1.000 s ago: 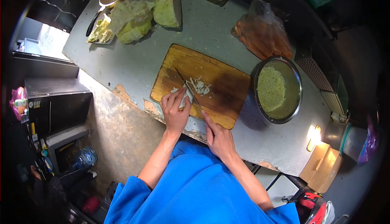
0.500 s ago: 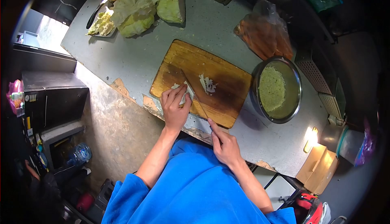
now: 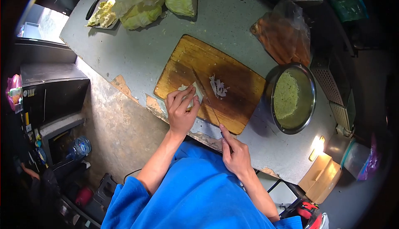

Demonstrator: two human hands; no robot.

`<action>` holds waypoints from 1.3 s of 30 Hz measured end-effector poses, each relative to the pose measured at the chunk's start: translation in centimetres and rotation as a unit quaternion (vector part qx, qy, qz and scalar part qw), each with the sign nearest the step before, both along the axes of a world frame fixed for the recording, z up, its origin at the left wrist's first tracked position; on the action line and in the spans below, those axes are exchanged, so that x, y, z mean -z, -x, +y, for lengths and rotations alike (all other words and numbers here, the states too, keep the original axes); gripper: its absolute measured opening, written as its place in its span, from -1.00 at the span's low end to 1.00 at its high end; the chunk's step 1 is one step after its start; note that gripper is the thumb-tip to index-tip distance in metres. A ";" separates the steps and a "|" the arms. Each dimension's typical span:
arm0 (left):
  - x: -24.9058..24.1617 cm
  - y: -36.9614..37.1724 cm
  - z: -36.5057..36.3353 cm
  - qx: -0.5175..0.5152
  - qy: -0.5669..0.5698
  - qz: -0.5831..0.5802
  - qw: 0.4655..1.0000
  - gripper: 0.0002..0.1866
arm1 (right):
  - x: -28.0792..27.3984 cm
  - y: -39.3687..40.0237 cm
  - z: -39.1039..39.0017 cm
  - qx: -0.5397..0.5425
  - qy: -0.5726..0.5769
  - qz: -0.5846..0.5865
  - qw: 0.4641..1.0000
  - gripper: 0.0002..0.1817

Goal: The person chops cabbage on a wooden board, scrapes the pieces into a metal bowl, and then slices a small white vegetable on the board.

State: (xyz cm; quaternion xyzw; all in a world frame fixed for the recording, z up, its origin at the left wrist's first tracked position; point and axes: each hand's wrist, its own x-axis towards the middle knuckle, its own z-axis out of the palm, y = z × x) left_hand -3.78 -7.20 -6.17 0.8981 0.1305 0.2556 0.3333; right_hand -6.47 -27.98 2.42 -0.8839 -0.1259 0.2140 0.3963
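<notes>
A wooden cutting board [image 3: 232, 69] lies on the grey table. On its left part my left hand [image 3: 181, 108] presses a pale piece of vegetable [image 3: 197, 90] down with bent fingers. My right hand [image 3: 235, 152] grips the handle of a knife [image 3: 205, 95], whose blade lies just right of that piece and points away from me. Thin white slices [image 3: 217, 86] form a small pile to the right of the blade. Right of the board stands a metal bowl [image 3: 308, 117] with finely cut pale green vegetable [image 3: 286, 95] in it.
Cabbage heads [image 3: 139, 4] and loose leaves [image 3: 104, 14] lie at the back left of the table [image 3: 124, 50]. A plastic bag of carrots [image 3: 282, 36] rests behind the bowl. An open cardboard box [image 3: 321, 178] is at the right edge. Another person's arm [image 3: 30, 171] shows at far left.
The knife and my right hand have shifted slightly right, leaving a small gap beside the slices. The whole view has tilted a little. My left hand stays on the piece.
</notes>
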 end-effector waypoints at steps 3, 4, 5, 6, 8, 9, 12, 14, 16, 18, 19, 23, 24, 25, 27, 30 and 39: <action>0.0 0.0 0.0 0.002 0.001 0.004 1.000 -0.70 | -0.4 -0.3 -0.1 -0.013 0.009 0.004 1.000 -0.39; 0.0 0.0 0.0 0.003 0.001 0.004 1.000 -0.70 | -0.4 -0.3 -0.1 -0.014 0.009 0.006 1.000 -0.40; 0.0 -0.1 0.1 0.005 -0.001 0.003 1.000 -0.70 | -0.4 -0.4 0.0 -0.016 0.008 0.006 1.000 -0.40; 0.0 -0.1 0.1 0.004 -0.001 0.005 1.000 -0.70 | -0.3 -0.4 0.0 -0.016 0.008 0.007 1.000 -0.40; -0.1 -0.1 0.0 0.002 0.002 0.003 1.000 -0.70 | 0.0 -0.4 0.0 -0.019 0.009 -0.003 1.000 -0.41; -0.2 0.0 0.0 0.002 0.002 0.004 1.000 -0.70 | 0.0 -0.3 0.0 -0.020 0.008 -0.003 1.000 -0.41; 0.0 -0.1 0.0 -0.002 -0.003 -0.007 1.000 -0.70 | 0.1 -0.5 0.2 -0.020 -0.001 -0.010 1.000 -0.41; 0.4 0.0 0.1 -0.005 -0.022 -0.015 1.000 -0.71 | 0.1 -0.5 0.3 -0.028 -0.002 -0.024 0.999 -0.41; 0.4 0.0 0.1 -0.007 -0.021 -0.019 1.000 -0.71 | -0.1 -0.4 0.6 -0.028 -0.006 -0.026 0.999 -0.40; 0.4 0.0 0.0 -0.009 -0.019 -0.025 0.999 -0.71 | -0.2 -0.3 0.8 -0.028 -0.008 -0.030 0.999 -0.39; 0.3 0.0 0.1 -0.009 -0.022 -0.025 0.999 -0.72 | -0.3 -0.2 0.8 -0.030 0.002 -0.028 0.999 -0.39; -0.2 0.1 -0.1 -0.008 -0.009 -0.015 1.000 -0.73 | -0.2 0.5 1.0 -0.028 0.008 -0.032 0.999 -0.38; -0.3 0.0 -0.1 -0.008 -0.008 -0.015 1.000 -0.73 | -0.2 0.6 0.9 -0.025 0.007 -0.036 0.999 -0.38; -0.2 -0.1 -0.1 -0.009 -0.006 -0.019 1.000 -0.73 | -0.2 0.6 0.8 -0.025 0.007 -0.036 0.999 -0.38; 0.0 -0.1 -0.1 -0.006 -0.005 -0.020 1.000 -0.72 | -0.2 0.9 0.8 -0.017 0.014 -0.021 1.000 -0.36; 0.3 0.0 -0.1 -0.008 -0.012 -0.014 1.000 -0.71 | -0.9 0.8 0.9 0.001 0.001 -0.004 1.000 -0.34; -0.3 0.0 -0.2 -0.002 -0.014 0.006 1.000 -0.66 | -0.8 1.2 0.5 -0.009 0.008 -0.003 1.000 -0.33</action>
